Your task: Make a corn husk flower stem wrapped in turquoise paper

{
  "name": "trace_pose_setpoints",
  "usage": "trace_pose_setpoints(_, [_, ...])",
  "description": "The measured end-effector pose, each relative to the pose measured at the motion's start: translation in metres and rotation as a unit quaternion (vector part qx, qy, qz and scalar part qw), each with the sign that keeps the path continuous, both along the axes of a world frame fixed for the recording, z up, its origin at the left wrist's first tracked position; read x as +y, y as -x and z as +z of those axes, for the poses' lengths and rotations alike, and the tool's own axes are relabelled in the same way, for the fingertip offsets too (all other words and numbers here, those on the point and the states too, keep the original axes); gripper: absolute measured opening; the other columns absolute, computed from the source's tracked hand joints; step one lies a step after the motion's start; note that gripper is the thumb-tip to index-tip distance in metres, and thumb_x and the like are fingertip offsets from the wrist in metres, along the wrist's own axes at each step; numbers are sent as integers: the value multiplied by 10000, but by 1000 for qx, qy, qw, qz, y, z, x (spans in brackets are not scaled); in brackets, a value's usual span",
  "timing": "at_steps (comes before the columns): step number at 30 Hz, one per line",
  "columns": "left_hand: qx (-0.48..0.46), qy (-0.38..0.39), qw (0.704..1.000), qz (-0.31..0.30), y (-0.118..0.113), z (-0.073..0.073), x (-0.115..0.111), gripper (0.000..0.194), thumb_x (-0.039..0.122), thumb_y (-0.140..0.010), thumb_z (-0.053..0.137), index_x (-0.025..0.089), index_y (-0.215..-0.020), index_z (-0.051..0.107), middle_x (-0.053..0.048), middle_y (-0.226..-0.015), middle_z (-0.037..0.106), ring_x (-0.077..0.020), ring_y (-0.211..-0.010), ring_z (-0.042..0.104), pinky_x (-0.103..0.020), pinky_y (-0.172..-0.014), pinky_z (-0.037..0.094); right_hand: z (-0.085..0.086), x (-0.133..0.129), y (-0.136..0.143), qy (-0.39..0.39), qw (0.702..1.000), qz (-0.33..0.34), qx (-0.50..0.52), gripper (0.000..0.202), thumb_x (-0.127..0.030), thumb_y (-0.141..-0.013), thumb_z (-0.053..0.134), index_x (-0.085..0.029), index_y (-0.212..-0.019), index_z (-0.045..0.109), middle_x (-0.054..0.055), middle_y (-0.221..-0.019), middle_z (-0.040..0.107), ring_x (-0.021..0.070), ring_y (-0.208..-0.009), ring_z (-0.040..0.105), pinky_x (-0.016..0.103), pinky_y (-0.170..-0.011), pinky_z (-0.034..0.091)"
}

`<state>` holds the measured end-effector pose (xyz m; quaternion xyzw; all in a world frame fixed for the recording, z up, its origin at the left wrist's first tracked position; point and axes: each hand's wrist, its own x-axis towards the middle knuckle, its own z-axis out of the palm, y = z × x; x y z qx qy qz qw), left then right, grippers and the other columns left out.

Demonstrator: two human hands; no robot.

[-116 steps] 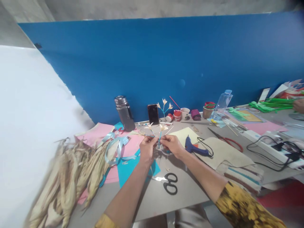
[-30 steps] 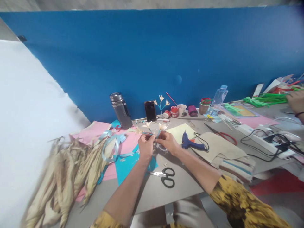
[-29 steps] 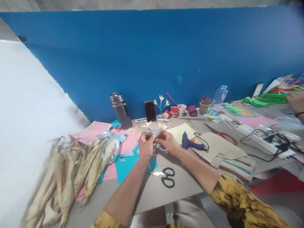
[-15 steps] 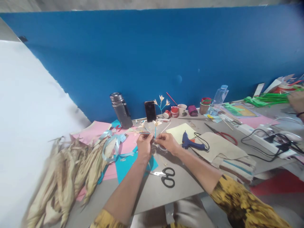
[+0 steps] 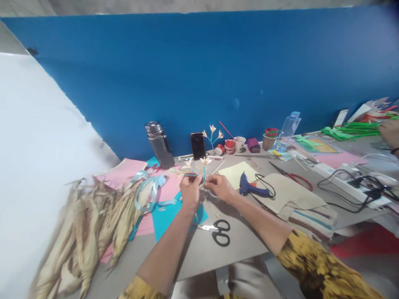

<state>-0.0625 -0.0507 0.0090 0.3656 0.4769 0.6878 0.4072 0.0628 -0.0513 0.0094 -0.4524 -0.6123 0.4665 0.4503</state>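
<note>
Between my two hands stands a pale craft flower [image 5: 205, 161] on a blue-wrapped stem. My left hand [image 5: 190, 189] is closed around the lower stem, and a second pale flower [image 5: 188, 165] rises just above its fingers. The fingertips of my right hand [image 5: 220, 186] pinch at the stem's base, almost touching the left thumb. A light blue ribbon [image 5: 154, 189] lies left of my hands, over blue paper [image 5: 163, 218]. Black-handled scissors [image 5: 220, 232] rest on the table below my wrists. Farther back stands a finished-looking spray of three pale flowers [image 5: 212, 135].
Corn husks [image 5: 84, 228] heap at the left. A flask [image 5: 159, 145], a phone [image 5: 198, 145] and paint pots [image 5: 230, 146] line the blue panel. Right of my hands lie a glue gun [image 5: 252, 187], red-handled shears [image 5: 294, 176] and a power strip [image 5: 346, 182]. Another person's hand [image 5: 389, 131] is at far right.
Hardly anything differs. Both hands keep their hold at the stem, with only a slight shift of the fingers, and the whole view has drifted a little.
</note>
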Motion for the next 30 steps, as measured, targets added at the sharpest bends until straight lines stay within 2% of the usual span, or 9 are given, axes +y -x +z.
trace_pose_setpoints(2, [33, -9, 999, 10, 1, 0, 0, 267, 312, -607, 773, 166, -753, 604, 17, -646, 626, -142, -640, 612, -273, -671, 478, -1, 0, 1, 5, 1000, -1, 13, 149, -298, -692, 651, -156, -669, 612, -44, -557, 538, 87, -513, 411, 226, -505, 335])
trace_pose_setpoints(7, [66, -17, 998, -18, 3, 5, -2, 211, 294, -663, 724, 172, -778, 597, -1, -677, 649, -163, -663, 634, -285, -677, 485, -4, 1, 3, 9, 999, -9, 34, 177, -317, -692, 685, -160, -656, 610, -42, -547, 550, 83, -504, 414, 219, -492, 338])
trace_pose_setpoints(14, [169, -66, 983, 15, 7, 5, -3, 155, 279, -698, 710, 187, -778, 613, -6, -709, 639, -157, -683, 600, -271, -685, 457, -1, -2, 3, 23, 999, -23, 35, 208, -328, -697, 719, -160, -642, 610, -48, -486, 521, 78, -450, 410, 214, -449, 317])
trace_pose_setpoints(18, [181, -72, 981, 9, 8, 6, -2, 135, 273, -715, 693, 189, -784, 613, -8, -711, 639, -158, -687, 597, -272, -690, 452, 0, -4, 3, 43, 998, -15, 43, 175, -319, -711, 696, -166, -673, 619, -36, -478, 566, 99, -435, 474, 216, -444, 354])
trace_pose_setpoints(22, [188, -80, 979, -3, 10, 11, -2, 136, 248, -672, 710, 193, -713, 592, 21, -639, 596, -131, -599, 546, -248, -621, 423, -2, -4, 4, 55, 996, -15, 62, 137, -287, -708, 682, -168, -682, 620, -11, -519, 627, 120, -469, 547, 228, -489, 422])
trace_pose_setpoints(30, [104, -25, 992, -72, 14, 7, 4, 176, 259, -630, 734, 182, -717, 602, 21, -583, 626, -130, -574, 575, -244, -608, 438, -2, -3, 3, 40, 997, -8, 66, 154, -304, -704, 684, -172, -677, 609, -19, -510, 613, 113, -458, 533, 222, -476, 396])
